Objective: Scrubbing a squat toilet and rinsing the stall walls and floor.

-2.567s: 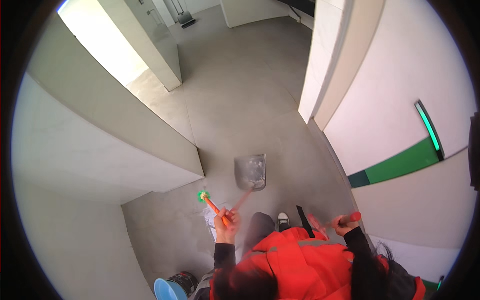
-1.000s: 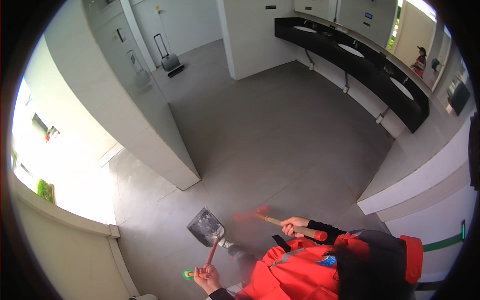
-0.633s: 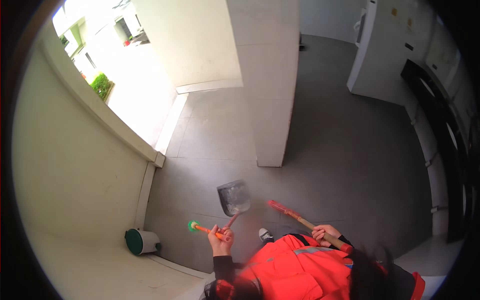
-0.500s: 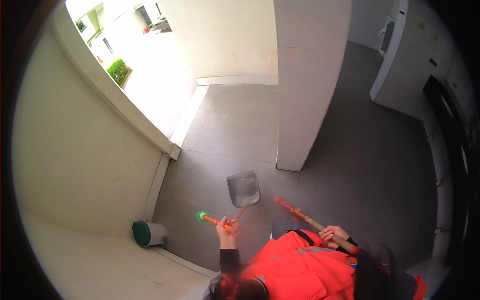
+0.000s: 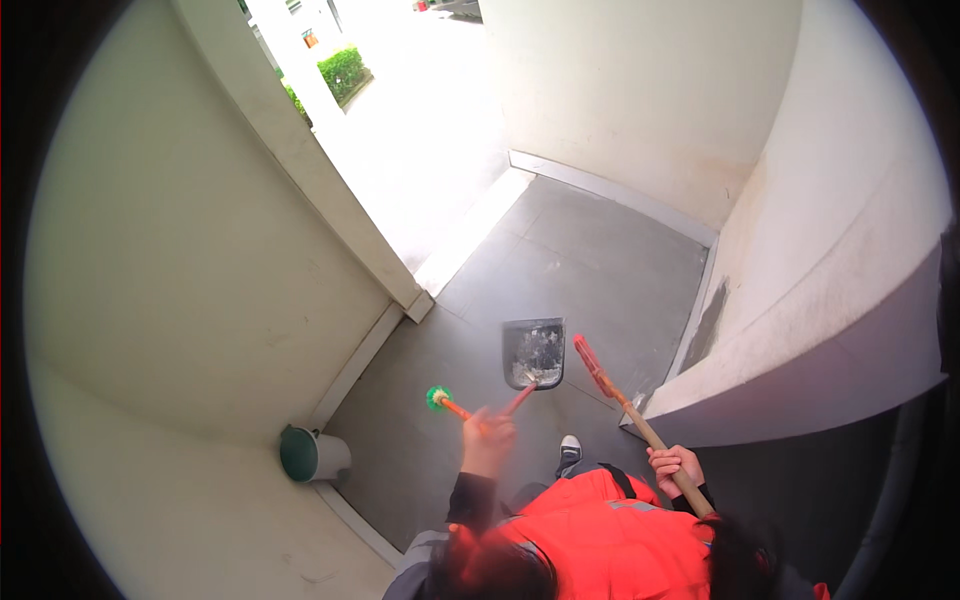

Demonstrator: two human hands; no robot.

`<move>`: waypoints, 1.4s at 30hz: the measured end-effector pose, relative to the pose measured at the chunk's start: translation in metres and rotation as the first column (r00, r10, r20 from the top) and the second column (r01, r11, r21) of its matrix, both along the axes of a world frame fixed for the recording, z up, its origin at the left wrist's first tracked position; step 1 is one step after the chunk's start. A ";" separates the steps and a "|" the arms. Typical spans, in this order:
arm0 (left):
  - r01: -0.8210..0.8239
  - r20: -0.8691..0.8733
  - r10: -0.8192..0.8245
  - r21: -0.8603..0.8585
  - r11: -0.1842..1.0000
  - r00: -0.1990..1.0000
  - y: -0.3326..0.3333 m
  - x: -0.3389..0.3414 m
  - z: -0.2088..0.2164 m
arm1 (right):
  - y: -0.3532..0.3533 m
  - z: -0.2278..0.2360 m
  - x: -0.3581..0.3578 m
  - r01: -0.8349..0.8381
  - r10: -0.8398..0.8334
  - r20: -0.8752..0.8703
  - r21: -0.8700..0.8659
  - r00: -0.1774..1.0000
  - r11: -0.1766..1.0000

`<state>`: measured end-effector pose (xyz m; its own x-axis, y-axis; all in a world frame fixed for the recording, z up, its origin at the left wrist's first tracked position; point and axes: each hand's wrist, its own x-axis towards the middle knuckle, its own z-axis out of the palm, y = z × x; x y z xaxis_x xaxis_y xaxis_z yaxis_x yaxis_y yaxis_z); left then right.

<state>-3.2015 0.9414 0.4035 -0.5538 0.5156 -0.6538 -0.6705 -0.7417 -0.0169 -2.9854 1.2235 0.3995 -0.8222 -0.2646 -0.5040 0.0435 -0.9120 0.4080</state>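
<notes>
My left hand (image 5: 488,440), blurred by motion, is closed round a small brush (image 5: 455,408) with an orange handle and round green bristles. The reddish handle of a black long-handled dustpan (image 5: 535,350) also runs into that hand. Whitish dust marks the pan, which is held out ahead of me, low over the floor or on it; I cannot tell which. My right hand (image 5: 675,468) is wrapped round a wooden pole (image 5: 645,430). This pole slants forward and left to a narrow red end beside the dustpan.
A white bin with a dark green lid (image 5: 300,453) stands by the left wall. Ahead, a bright doorway with a pale sill (image 5: 475,235) opens outdoors, where a green hedge (image 5: 343,70) shows. A pale partition wall (image 5: 800,370) curves round on the right.
My view has turned to the right, and the doorway has shifted rightward in it. Dustpan, brush and pole have moved forward with me, and one shoe now shows. Both hands keep their hold.
</notes>
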 end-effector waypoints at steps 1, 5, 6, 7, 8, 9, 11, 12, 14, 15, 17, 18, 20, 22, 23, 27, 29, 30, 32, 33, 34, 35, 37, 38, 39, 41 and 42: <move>-0.007 0.010 0.007 0.035 0.999 1.000 0.013 -0.021 0.004 | 0.015 0.000 -0.029 -0.021 0.021 0.016 0.013 1.000 1.000; 0.006 -0.078 -0.007 -0.013 1.000 0.997 0.058 -0.110 0.018 | 0.069 -0.008 -0.143 -0.097 0.094 0.032 0.125 0.995 0.987; 0.001 -0.089 -0.002 -0.011 1.000 0.996 0.067 -0.134 0.015 | 0.080 -0.014 -0.167 -0.133 0.123 0.067 0.165 0.990 0.977; -0.014 -0.045 0.012 -0.042 0.999 0.999 0.074 -0.155 0.009 | 0.090 -0.020 -0.191 -0.165 0.147 0.103 0.204 0.984 0.965; -0.024 -0.002 0.024 -0.073 0.997 1.000 0.082 -0.178 0.004 | 0.102 -0.029 -0.213 -0.161 0.145 0.091 0.209 0.985 0.965; 0.043 -0.052 -0.045 -0.047 0.998 0.998 0.087 -0.201 0.003 | 0.109 -0.037 -0.234 -0.169 0.144 0.120 0.236 0.982 0.957; 0.034 -0.050 -0.039 -0.094 0.995 0.998 0.107 -0.253 -0.001 | 0.127 -0.049 -0.280 -0.184 0.146 0.180 0.219 0.973 0.958; 0.025 -0.039 -0.031 -0.141 0.990 0.999 0.115 -0.282 -0.003 | 0.132 -0.053 -0.302 -0.172 0.137 0.169 0.218 0.976 0.961; 0.030 -0.084 -0.038 -0.097 0.995 0.996 0.112 -0.337 -0.024 | 0.133 -0.066 -0.340 -0.130 0.087 0.203 0.208 0.975 0.969; 0.033 -0.035 -0.036 -0.098 0.995 0.999 0.111 -0.365 -0.037 | 0.135 -0.069 -0.359 -0.119 0.079 0.192 0.212 0.978 0.970; 0.001 0.097 0.016 -0.166 0.986 0.995 0.137 -0.427 -0.013 | 0.149 -0.074 -0.402 -0.080 0.027 0.251 0.205 0.968 0.976; 0.005 0.088 0.010 -0.165 0.986 0.996 0.145 -0.453 -0.001 | 0.151 -0.078 -0.422 -0.073 0.021 0.242 0.206 0.970 0.976; 0.004 0.093 0.016 -0.218 0.976 0.996 0.159 -0.503 0.012 | 0.162 -0.074 -0.465 -0.069 0.006 0.355 0.164 0.935 0.984; 0.019 0.121 0.012 -0.249 0.968 0.993 0.157 -0.558 0.009 | 0.160 -0.050 -0.506 -0.099 0.025 0.407 0.162 0.913 0.982; 0.038 0.123 -0.016 -0.174 0.984 0.992 0.152 -0.583 0.006 | 0.157 -0.043 -0.522 -0.055 -0.011 0.385 0.161 0.923 0.985; -0.009 0.053 0.019 -0.185 0.983 0.998 0.152 -0.680 0.019 | 0.158 -0.056 -0.599 0.001 -0.028 0.362 0.075 0.932 0.997; -0.028 0.077 0.035 -0.092 0.995 0.996 0.139 -0.734 -0.001 | 0.163 -0.064 -0.648 0.003 -0.012 0.354 0.026 0.935 1.000; -0.040 0.104 0.039 0.009 0.999 0.994 0.137 -0.760 -0.007 | 0.167 -0.067 -0.681 -0.007 -0.004 0.346 0.029 0.938 1.000; -0.088 0.046 0.089 -0.015 0.996 0.995 0.133 -0.808 -0.019 | 0.176 -0.072 -0.747 -0.044 0.033 0.329 0.025 0.944 0.999; -0.125 -0.007 0.125 -0.042 0.991 0.992 0.133 -0.834 -0.019 | 0.182 -0.077 -0.781 -0.059 0.047 0.319 0.026 0.947 0.998; -0.143 -0.017 0.142 -0.041 0.989 0.990 0.134 -0.857 -0.020 | 0.189 -0.085 -0.815 -0.132 0.110 0.282 0.063 0.953 0.989; -0.194 0.004 0.195 -0.083 0.978 0.981 0.135 -0.879 -0.021 | 0.197 -0.090 -0.848 -0.205 0.174 0.247 0.102 0.953 0.974; -0.276 0.056 0.291 -0.187 0.943 0.955 0.139 -0.931 -0.007 | 0.211 -0.071 -0.928 -0.222 0.211 0.235 0.021 0.949 0.975; -0.290 0.051 0.305 -0.194 0.937 0.951 0.137 -0.957 -0.010 | 0.217 -0.055 -0.966 -0.219 0.226 0.234 -0.055 0.946 0.974; -0.326 0.015 0.333 -0.176 0.929 0.943 0.129 -0.983 -0.019 | 0.221 -0.033 -1.009 -0.256 0.256 0.201 -0.029 0.946 0.966; -0.350 0.005 0.356 -0.167 0.922 0.934 0.130 -1.014 -0.031 | 0.234 -0.028 -1.063 -0.277 0.272 0.176 0.006 0.946 0.961; -0.385 -0.042 0.383 -0.165 0.908 0.923 0.129 -1.035 -0.028 | 0.244 -0.022 -1.098 -0.300 0.290 0.134 0.059 0.948 0.952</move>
